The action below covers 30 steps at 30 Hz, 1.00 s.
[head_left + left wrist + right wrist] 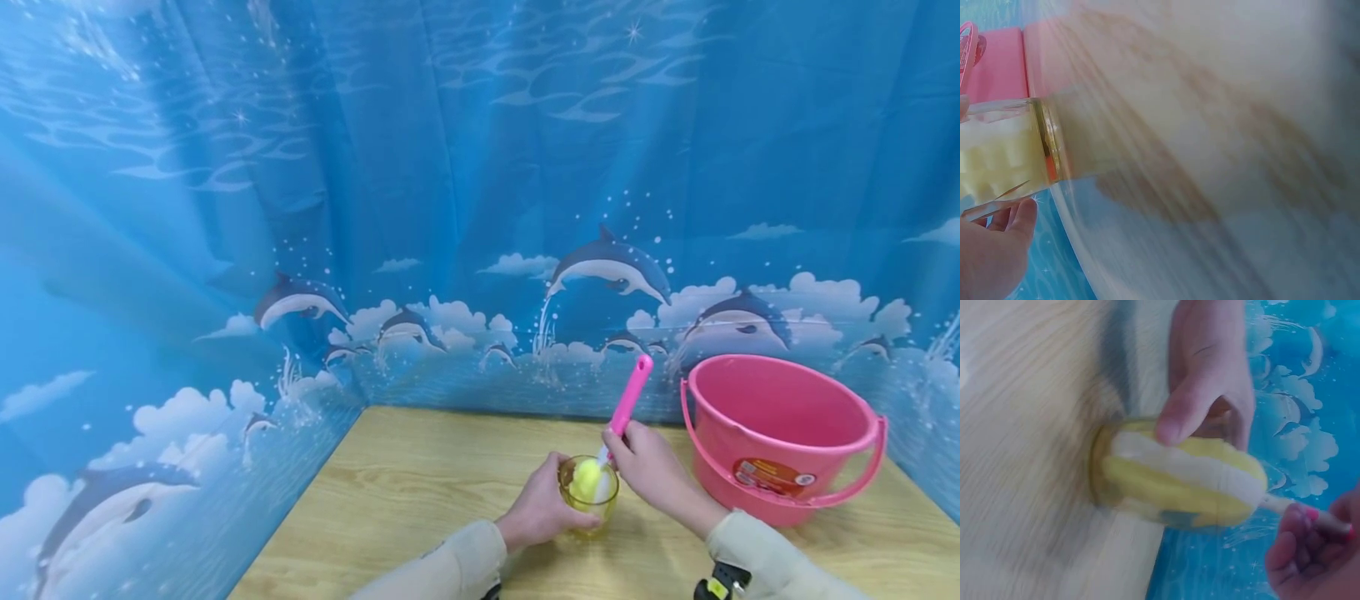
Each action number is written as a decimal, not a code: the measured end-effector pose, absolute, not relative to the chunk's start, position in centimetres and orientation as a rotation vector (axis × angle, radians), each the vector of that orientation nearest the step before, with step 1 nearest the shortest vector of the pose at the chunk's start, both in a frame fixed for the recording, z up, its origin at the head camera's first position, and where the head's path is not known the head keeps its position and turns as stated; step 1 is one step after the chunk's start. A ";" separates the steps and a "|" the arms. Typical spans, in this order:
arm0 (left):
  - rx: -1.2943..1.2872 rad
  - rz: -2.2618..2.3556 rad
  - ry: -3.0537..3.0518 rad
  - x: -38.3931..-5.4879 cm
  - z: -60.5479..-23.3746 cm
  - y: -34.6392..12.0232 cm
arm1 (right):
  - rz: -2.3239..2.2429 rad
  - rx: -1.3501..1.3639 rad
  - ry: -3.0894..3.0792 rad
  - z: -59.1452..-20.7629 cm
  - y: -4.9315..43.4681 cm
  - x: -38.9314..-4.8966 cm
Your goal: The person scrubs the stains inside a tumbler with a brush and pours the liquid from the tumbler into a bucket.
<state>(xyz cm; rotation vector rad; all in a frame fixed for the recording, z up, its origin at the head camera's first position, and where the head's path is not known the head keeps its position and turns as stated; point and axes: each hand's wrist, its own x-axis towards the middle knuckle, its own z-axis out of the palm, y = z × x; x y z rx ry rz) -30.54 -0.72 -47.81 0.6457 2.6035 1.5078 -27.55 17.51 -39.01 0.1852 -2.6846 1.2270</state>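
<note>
My left hand [546,505] grips an amber see-through glass [609,505] from its left side, thumb and fingers curled round the wall. The right wrist view shows that glass [1099,469] just above or on the wooden surface; contact is hard to tell. Inside it sits the yellow and white sponge head [1185,478] of a cup brush. My right hand [651,468] holds the brush's pink handle [632,392] low down, near its white neck, and the handle tilts up to the right. In the left wrist view, the sponge [997,159] shows through the glass.
A pink bucket [772,467] with a carrying handle and a round-edged label stands on the right of the wooden table [405,475], close beside my right forearm. Behind and to the left hangs a blue curtain [465,208] printed with dolphins.
</note>
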 end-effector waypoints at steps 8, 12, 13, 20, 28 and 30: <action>0.634 1.497 2.607 -30.8 -47.5 -0.9 | 1.086 0.411 -2.701 -38.7 17.1 -27.1; 0.622 1.488 2.615 -30.9 -47.3 -0.8 | 0.992 0.412 -2.726 -38.2 16.7 -27.2; 0.620 1.487 2.612 -31.0 -47.3 -0.8 | 0.979 0.404 -2.733 -38.1 16.7 -27.3; 0.616 1.505 2.580 -30.8 -47.3 -0.6 | 1.083 0.294 -2.738 -37.8 16.7 -27.9; 0.608 1.530 2.554 -30.6 -47.6 -0.7 | 1.188 0.133 -2.719 -38.4 17.2 -28.0; 0.606 1.522 2.556 -30.5 -47.6 -0.7 | 1.206 0.171 -2.713 -38.7 17.4 -27.8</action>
